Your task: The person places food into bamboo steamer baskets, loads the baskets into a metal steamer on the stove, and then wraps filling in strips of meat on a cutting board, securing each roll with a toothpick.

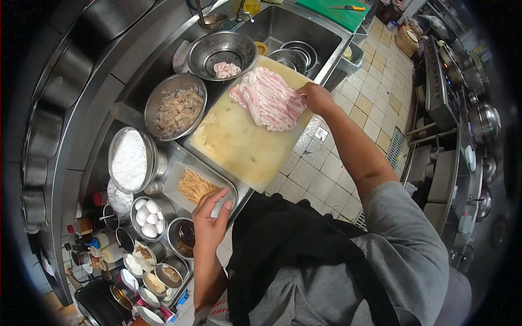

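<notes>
A sheet of pink-and-white streaked fatty meat (270,100) lies spread over the upper part of a worn, pale cutting board (239,155). My right hand (317,99) is at the sheet's right edge, fingers closed on it in a pinch; the fingertips are partly hidden. My left hand (212,213) is by the near corner of a white tray (173,190) of thin tan sticks (196,185). Its fingers are stretched out and the thumb stands apart, with nothing visible in the grasp. I cannot tell whether it touches the tray.
Left of the board are a bowl of cut meat (178,108), a bowl of white powder (129,160) and a bowl of eggs (149,218). A metal bowl (201,51) with a small pink-white piece stands above the board. A knife (346,7) lies on a green board (331,12) beyond the sink (288,27).
</notes>
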`<action>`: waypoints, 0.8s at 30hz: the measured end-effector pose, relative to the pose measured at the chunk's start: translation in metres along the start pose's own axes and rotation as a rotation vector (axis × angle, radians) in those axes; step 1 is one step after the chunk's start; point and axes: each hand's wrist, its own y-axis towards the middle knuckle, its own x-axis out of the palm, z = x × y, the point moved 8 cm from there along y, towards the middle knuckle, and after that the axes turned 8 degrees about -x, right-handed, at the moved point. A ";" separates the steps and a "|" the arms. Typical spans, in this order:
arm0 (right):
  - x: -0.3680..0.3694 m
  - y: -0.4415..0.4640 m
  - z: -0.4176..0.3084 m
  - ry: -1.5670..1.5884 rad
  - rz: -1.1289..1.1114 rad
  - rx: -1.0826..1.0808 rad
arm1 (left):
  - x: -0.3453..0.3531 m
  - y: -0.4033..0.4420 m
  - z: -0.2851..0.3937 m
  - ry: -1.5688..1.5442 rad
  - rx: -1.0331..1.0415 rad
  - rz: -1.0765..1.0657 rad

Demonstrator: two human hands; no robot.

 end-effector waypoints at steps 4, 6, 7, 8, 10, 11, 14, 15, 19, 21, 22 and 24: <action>0.017 0.030 0.008 -0.165 -0.071 -0.147 | 0.008 0.026 -0.011 -0.070 -0.050 0.049; 0.025 0.037 0.012 -0.185 -0.144 -0.143 | 0.016 0.042 -0.002 0.002 -0.032 0.035; 0.020 0.038 0.008 -0.201 -0.163 -0.163 | 0.018 0.050 0.004 0.001 -0.045 0.046; 0.015 0.039 0.003 -0.214 -0.178 -0.181 | 0.021 0.058 0.013 0.011 -0.031 0.046; 0.001 0.042 0.000 -0.106 -0.168 -0.186 | 0.029 0.071 0.023 -0.005 -0.035 0.064; -0.006 0.043 0.000 -0.004 -0.158 -0.182 | 0.036 0.077 0.025 -0.004 -0.048 0.079; -0.014 0.050 0.013 0.313 -0.088 -0.197 | 0.059 0.098 0.034 0.096 -0.015 0.170; -0.017 0.055 0.021 0.503 -0.047 -0.187 | 0.074 0.103 0.035 0.104 -0.040 0.188; -0.024 0.074 0.029 0.668 -0.081 -0.208 | 0.149 0.138 0.024 -0.205 -0.251 0.199; -0.030 0.078 0.025 0.691 -0.127 -0.231 | 0.194 0.164 0.016 -0.345 -0.328 0.134; -0.032 0.079 0.022 0.698 -0.157 -0.247 | 0.214 0.181 0.008 -0.410 -0.373 0.104; -0.034 0.079 0.019 0.706 -0.186 -0.272 | 0.248 0.213 -0.003 -0.625 -0.587 0.104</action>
